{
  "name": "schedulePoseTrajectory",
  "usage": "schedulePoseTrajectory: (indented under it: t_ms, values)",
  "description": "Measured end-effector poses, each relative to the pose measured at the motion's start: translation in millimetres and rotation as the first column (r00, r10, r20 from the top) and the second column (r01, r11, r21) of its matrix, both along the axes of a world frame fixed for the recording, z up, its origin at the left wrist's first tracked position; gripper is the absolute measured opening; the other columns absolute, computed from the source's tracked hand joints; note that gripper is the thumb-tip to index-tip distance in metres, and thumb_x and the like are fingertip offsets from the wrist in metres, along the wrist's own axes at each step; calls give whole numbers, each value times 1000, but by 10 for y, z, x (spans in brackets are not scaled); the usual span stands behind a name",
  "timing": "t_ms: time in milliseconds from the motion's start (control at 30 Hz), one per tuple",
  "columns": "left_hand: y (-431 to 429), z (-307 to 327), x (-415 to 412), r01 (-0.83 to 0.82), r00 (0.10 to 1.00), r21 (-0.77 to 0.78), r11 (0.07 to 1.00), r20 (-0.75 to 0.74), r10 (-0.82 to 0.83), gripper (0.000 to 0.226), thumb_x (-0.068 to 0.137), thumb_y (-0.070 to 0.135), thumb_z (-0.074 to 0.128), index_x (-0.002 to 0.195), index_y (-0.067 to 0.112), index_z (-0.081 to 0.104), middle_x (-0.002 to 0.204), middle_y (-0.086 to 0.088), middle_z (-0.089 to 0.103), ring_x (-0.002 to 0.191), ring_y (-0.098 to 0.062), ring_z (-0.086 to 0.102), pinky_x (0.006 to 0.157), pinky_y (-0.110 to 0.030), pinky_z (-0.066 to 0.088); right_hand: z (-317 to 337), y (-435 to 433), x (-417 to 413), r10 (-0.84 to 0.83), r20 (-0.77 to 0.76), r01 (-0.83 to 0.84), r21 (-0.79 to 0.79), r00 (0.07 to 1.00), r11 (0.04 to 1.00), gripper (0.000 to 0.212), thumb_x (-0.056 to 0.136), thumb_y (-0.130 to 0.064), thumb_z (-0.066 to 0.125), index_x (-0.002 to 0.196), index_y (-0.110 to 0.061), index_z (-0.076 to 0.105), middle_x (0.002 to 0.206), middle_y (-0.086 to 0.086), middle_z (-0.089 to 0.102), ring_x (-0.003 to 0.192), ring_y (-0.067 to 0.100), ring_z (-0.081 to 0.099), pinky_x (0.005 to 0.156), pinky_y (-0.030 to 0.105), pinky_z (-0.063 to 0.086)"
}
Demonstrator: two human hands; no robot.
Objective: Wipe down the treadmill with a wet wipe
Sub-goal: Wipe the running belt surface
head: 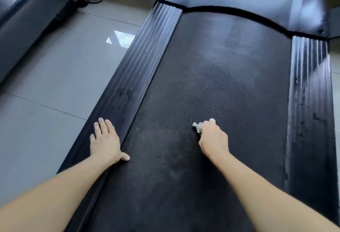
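Your right hand (pixel 213 138) pinched a balled wet wipe (pixel 197 126) on the treadmill belt (pixel 211 84). Your left hand (pixel 104 139) lay flat, fingers spread, on the left side rail (pixel 139 55). Such a small wad could easily skip patches.

Cool, even light; soft wide-angle picture.
A bright patch of reflected light glares on the floor (pixel 120 39); pale sheen washes the treadmill (pixel 211 84) hood and ribbed side rails. Straight edges bow toward the corners, and the upper left is blurred.
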State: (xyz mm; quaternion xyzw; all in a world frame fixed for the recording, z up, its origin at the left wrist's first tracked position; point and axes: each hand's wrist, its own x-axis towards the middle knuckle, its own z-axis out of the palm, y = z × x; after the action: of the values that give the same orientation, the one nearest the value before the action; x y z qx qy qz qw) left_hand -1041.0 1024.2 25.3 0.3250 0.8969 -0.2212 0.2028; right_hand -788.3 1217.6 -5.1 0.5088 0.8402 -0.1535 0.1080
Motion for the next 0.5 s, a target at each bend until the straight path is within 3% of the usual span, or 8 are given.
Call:
schedulePoseTrajectory:
  t_ms: [167, 300, 367, 500]
  values:
    - [-37, 22, 13, -24, 1000, -16, 1000, -3, 24, 171, 47, 84, 81, 154, -7, -17, 166, -27, -12, 156, -41, -4, 124, -49, 24, 15, 100, 1385, -222, 292, 221, 37, 930, 975, 14, 91, -9, 54, 96, -18, 44, 103, 0, 43, 81, 22, 58, 59, 32, 41]
    - [-51, 3, 0, -15, 1000, 30, 999, 9, 15, 172, 44, 85, 81, 155, -5, -14, 167, -27, -9, 156, -40, -1, 123, -51, 24, 101, 49, 2016, -433, 415, 436, 94, 800, 895, 27, 93, -22, 63, 116, -10, 55, 113, 6, 52, 76, 25, 61, 58, 29, 42]
    - [-93, -29, -6, 7, 1000, 38, 999, -9, -7, 171, 44, 86, 79, 156, -5, -13, 167, -26, -7, 156, -40, 0, 122, -50, 26, 73, 43, 1972, -505, 383, 526, 55, 774, 849, 27, 92, -18, 63, 117, -9, 60, 117, 11, 60, 87, 30, 66, 66, 31, 47]
    - [-120, -34, 29, 25, 999, 37, 999, -26, -24, 170, 45, 87, 78, 155, -5, -13, 167, -25, -5, 156, -39, 2, 122, -48, 27, 21, 37, 1424, -706, 122, 716, -106, 698, 690, 15, 90, -6, 56, 104, -2, 61, 107, 13, 66, 102, 37, 63, 81, 34, 48]
